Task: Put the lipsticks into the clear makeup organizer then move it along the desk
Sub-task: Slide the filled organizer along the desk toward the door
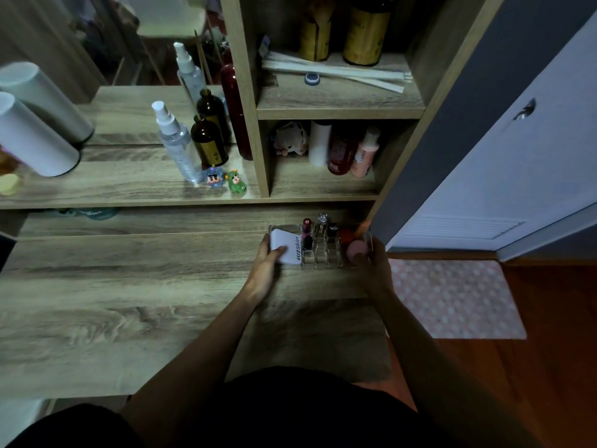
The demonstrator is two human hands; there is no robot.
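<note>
At the far right end of the wooden desk (129,286), just below the shelf unit (258,150), I have both hands on the clear makeup organizer (318,253). My left hand (266,270) clasps its left end, thumb across a white 4U2skin packet (286,250); my right hand (371,265) closes around the right end beside a pink sponge (355,248). Several lipsticks (307,232) stand upright in the middle slots, so loading looks finished and the move along the desk is the step in hand. Next, I judge, calls for a level, even slide leftward so the tubes stay upright.
</note>
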